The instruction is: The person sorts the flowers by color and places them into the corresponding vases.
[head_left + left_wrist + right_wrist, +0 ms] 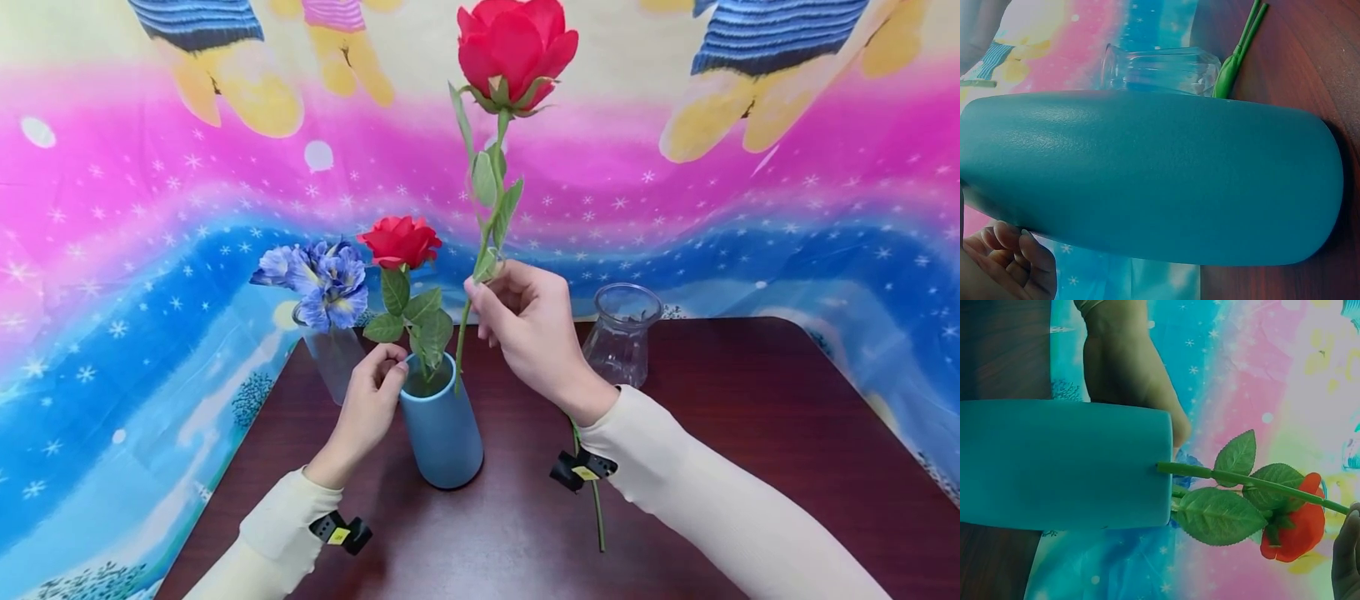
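A large red artificial rose [513, 54] stands upright in my right hand [532, 329], which pinches its green stem between thumb and fingers. The stem's lower end [1169, 467] overlaps the rim of a blue vase [442, 437], seemingly on the outer side. My left hand [371, 400] grips the vase's rim from the left, fingers curled at the edge; in the left wrist view its fingertips [1035, 250] show beside the vase wall. Inside the vase stands a smaller red rose [401, 242] with green leaves [1222, 515]. The vase is upright on the table.
A clear vase [330, 358] with blue-purple flowers [318, 279] stands behind my left hand. Behind my right wrist is a clear glass vase [618, 342]. A green stem [600, 521] lies on the dark wooden table [750, 433], partly under my right forearm. A printed cloth [600, 183] hangs behind.
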`<state>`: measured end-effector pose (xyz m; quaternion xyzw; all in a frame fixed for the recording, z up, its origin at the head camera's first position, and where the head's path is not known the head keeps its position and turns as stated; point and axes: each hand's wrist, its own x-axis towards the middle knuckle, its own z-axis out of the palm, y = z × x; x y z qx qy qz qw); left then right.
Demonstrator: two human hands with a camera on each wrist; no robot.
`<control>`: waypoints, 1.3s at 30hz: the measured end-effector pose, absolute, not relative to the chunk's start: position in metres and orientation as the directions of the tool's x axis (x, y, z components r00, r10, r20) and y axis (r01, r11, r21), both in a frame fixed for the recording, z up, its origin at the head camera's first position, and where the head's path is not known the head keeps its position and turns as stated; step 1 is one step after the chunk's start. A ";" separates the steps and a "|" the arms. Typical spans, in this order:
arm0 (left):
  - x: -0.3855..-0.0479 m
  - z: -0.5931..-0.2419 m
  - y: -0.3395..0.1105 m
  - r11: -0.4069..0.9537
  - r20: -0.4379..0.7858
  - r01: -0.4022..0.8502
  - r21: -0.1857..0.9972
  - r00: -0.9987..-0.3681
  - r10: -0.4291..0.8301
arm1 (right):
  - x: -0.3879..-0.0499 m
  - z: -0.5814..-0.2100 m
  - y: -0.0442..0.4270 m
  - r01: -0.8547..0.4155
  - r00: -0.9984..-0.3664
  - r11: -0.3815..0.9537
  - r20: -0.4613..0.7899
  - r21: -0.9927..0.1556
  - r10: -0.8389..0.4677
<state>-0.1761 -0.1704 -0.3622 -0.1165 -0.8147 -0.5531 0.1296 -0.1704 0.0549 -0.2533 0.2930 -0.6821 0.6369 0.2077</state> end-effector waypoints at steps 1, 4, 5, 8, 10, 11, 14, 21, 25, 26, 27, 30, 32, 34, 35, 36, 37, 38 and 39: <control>-0.176 -0.362 -0.171 0.361 0.340 0.332 0.872 -0.940 0.045 | -0.171 -0.253 0.054 -0.667 -0.740 0.014 0.660 -0.745 -0.130; -0.176 -0.363 -0.171 0.359 0.340 0.331 0.872 -0.939 0.040 | -0.171 -0.251 0.051 -0.671 -0.737 0.012 0.666 -0.741 -0.111; -0.176 -0.363 -0.171 0.359 0.342 0.333 0.872 -0.939 0.041 | -0.171 -0.250 0.050 -0.672 -0.737 0.012 0.667 -0.740 -0.104; -0.177 -0.363 -0.171 0.361 0.345 0.337 0.870 -0.938 0.044 | -0.172 -0.247 0.049 -0.680 -0.731 0.020 0.676 -0.733 -0.089; -0.177 -0.363 -0.171 0.361 0.345 0.337 0.870 -0.938 0.045 | -0.171 -0.245 0.048 -0.687 -0.725 0.018 0.684 -0.726 -0.088; -0.176 -0.363 -0.171 0.360 0.344 0.337 0.870 -0.938 0.045 | -0.171 -0.245 0.048 -0.689 -0.723 0.014 0.685 -0.725 -0.088; -0.176 -0.363 -0.172 0.356 0.342 0.335 0.872 -0.939 0.045 | -0.172 -0.246 0.046 -0.686 -0.725 0.013 0.682 -0.727 -0.100; -0.177 -0.364 -0.172 0.351 0.345 0.340 0.872 -0.937 0.051 | -0.175 -0.262 0.042 -0.634 -0.770 0.056 0.622 -0.771 -0.142; -0.176 -0.364 -0.171 0.350 0.342 0.336 0.875 -0.939 0.047 | -0.176 -0.272 0.039 -0.600 -0.797 0.117 0.579 -0.791 -0.173; -0.176 -0.363 -0.171 0.350 0.340 0.334 0.875 -0.939 0.047 | -0.177 -0.275 0.039 -0.591 -0.804 0.133 0.567 -0.796 -0.180; -0.176 -0.363 -0.171 0.350 0.339 0.333 0.875 -0.940 0.046 | -0.176 -0.277 0.038 -0.583 -0.809 0.147 0.556 -0.799 -0.188; -0.176 -0.363 -0.171 0.351 0.337 0.331 0.876 -0.940 0.044 | -0.176 -0.285 0.037 -0.570 -0.819 0.189 0.534 -0.799 -0.210; -0.176 -0.363 -0.171 0.353 0.337 0.330 0.875 -0.940 0.042 | -0.177 -0.290 0.035 -0.571 -0.819 0.214 0.529 -0.793 -0.224; -0.176 -0.363 -0.171 0.355 0.338 0.329 0.875 -0.940 0.038 | -0.177 -0.295 0.034 -0.575 -0.816 0.235 0.529 -0.784 -0.233; -0.176 -0.363 -0.171 0.355 0.338 0.328 0.875 -0.940 0.037 | -0.178 -0.297 0.033 -0.577 -0.815 0.243 0.529 -0.780 -0.237; -0.176 -0.363 -0.171 0.355 0.337 0.328 0.876 -0.941 0.036 | -0.178 -0.299 0.033 -0.578 -0.814 0.251 0.528 -0.776 -0.241; -0.177 -0.363 -0.171 0.353 0.336 0.327 0.876 -0.941 0.036 | -0.178 -0.300 0.032 -0.578 -0.814 0.258 0.527 -0.774 -0.244; -0.177 -0.363 -0.171 0.352 0.337 0.327 0.877 -0.941 0.037 | -0.178 -0.302 0.032 -0.577 -0.815 0.264 0.524 -0.773 -0.247; -0.177 -0.363 -0.171 0.352 0.336 0.327 0.877 -0.941 0.037 | -0.178 -0.303 0.032 -0.576 -0.816 0.268 0.521 -0.773 -0.251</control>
